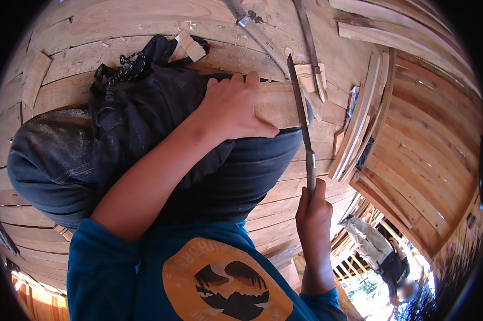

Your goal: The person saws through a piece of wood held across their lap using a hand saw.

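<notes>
While the head view looks down over dark trousers and a black bag, the left hand (232, 109) lies flat, fingers spread, pressing a pale wooden board (276, 104) across the lap, and the right hand (314, 214) has its grip pressed together round the handle of a long saw (301, 115). Its blade stands on edge at the board's right end, just beside the left fingertips; depth of cut cannot be told, so the sawing seems under way, the end piece not yet off. Beyond the board: plank floor (145, 21), shavings, stacked slats (359, 117).
</notes>
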Demonstrator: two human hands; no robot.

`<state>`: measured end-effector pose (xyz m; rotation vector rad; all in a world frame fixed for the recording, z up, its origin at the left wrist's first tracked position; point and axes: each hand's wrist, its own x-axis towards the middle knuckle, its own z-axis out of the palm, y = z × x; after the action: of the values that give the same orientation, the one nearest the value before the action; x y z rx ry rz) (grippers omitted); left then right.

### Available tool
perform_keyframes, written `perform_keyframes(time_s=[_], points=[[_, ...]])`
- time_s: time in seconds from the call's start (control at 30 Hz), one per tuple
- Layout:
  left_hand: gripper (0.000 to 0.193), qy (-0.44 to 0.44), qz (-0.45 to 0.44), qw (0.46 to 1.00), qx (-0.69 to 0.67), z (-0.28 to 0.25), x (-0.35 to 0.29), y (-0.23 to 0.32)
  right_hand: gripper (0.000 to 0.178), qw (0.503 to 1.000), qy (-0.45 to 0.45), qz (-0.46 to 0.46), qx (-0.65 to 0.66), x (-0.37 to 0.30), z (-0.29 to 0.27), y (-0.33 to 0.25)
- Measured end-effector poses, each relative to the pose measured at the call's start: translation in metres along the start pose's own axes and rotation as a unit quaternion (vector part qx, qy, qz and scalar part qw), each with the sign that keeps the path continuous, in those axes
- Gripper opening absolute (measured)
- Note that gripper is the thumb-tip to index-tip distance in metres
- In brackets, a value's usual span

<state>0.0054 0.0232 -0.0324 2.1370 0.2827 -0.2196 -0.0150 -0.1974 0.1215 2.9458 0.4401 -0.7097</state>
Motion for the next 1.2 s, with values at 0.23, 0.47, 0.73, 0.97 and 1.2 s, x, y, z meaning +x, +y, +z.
perform_keyframes(time_s=[0.23,0.47,0.73,0.97,1.2], points=[[0.094,0.037,-0.026,0.999,-0.006,0.003,0.004,-0.008,0.016,0.999,0.014,0.007,0.049,0.024,0.013,-0.009],[0.09,-0.008,-0.043,0.998,0.048,-0.009,-0.003,0.01,0.011,0.993,0.033,0.013,0.115,-0.015,0.02,0.009],[0.087,0.004,-0.025,0.998,0.058,-0.017,-0.001,0.013,0.015,0.948,0.052,-0.023,0.312,-0.012,0.03,0.019],[0.081,0.06,-0.01,0.972,0.225,-0.1,-0.011,0.012,0.021,0.88,-0.024,-0.112,0.462,0.017,0.039,-0.006],[0.085,0.16,-0.011,0.958,0.236,-0.131,-0.007,0.003,0.029,0.806,-0.068,-0.109,0.577,0.053,0.051,-0.05]])
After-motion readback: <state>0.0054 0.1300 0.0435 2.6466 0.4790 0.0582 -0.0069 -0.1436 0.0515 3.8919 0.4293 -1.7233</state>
